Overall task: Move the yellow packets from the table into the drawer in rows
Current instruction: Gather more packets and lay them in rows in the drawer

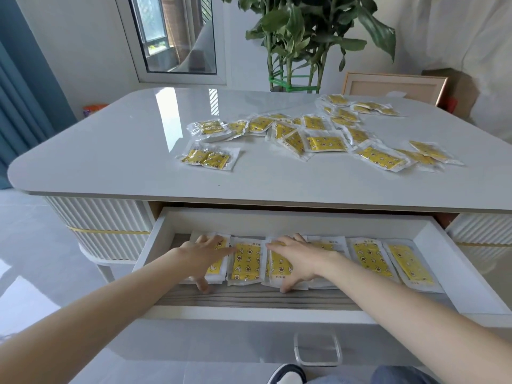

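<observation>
While both hands are down in the drawer (277, 217), you're squaring up a row (371, 259) of packets, not carrying anything.

Left hand (206, 254) lies flat on the leftmost packet. Its fingers (203, 239) are spread to the far edge and the thumb sits at the near edge, nothing pinched. That reads as pressing and nudging it into line.

Right hand (297, 257) does the same over the third and fourth packets: palm down, released, thumb at the near edge. The packet between your hands is untouched.

The row runs left to right toward the back of the drawer. Packets stand long side to long side, touching or slightly overlapping, printed face up. The two at the right end tilt a little, so they probably need the same straightening.

A strip of wood-grain drawer floor shows in front of the row, likely kept for a second row.

Most of the job is left: many loose packets (324, 142) lie scattered on the worktop (124, 151), mostly centre and right, some overlapping. One pair sits apart, nearer the left.

Flat hands make sense here, since the slick wrappers slide easily. Risk: pushing one shifts its neighbour.
</observation>
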Action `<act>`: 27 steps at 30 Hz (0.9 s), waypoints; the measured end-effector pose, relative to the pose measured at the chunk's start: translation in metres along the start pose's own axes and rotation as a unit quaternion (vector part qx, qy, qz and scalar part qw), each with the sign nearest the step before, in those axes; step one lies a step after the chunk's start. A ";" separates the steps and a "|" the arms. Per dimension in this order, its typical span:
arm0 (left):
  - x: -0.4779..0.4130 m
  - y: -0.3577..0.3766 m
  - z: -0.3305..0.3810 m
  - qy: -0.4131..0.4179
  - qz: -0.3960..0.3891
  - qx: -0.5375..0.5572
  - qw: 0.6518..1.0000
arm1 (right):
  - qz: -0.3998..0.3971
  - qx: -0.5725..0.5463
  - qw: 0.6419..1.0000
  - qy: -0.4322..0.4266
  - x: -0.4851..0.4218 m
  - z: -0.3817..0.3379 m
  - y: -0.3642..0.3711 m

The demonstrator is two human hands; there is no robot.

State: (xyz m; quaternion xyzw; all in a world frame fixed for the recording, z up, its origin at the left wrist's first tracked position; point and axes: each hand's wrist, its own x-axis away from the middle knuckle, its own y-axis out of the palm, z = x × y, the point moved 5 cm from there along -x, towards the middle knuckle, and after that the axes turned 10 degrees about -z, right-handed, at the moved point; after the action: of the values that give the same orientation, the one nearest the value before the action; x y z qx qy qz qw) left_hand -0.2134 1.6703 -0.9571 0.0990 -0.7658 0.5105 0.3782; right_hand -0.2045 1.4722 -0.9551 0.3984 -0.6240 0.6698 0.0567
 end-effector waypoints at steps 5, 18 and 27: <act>0.024 -0.014 0.003 0.022 0.041 0.093 0.995 | 0.055 -0.120 0.991 -0.030 0.025 0.001 -0.027; 0.123 -0.138 0.016 0.075 0.363 0.318 0.873 | 0.379 -0.275 0.883 -0.015 0.132 0.030 -0.109; 0.075 -0.225 0.019 0.071 0.435 0.309 0.843 | 0.452 -0.334 0.821 0.103 0.140 0.127 -0.130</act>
State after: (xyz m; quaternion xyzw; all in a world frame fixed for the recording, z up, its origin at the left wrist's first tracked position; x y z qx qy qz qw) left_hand -0.1535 1.5683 -0.7506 -0.1687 -0.5040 0.8384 0.1207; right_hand -0.1660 1.3296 -0.7801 -0.0434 -0.9100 0.4080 -0.0590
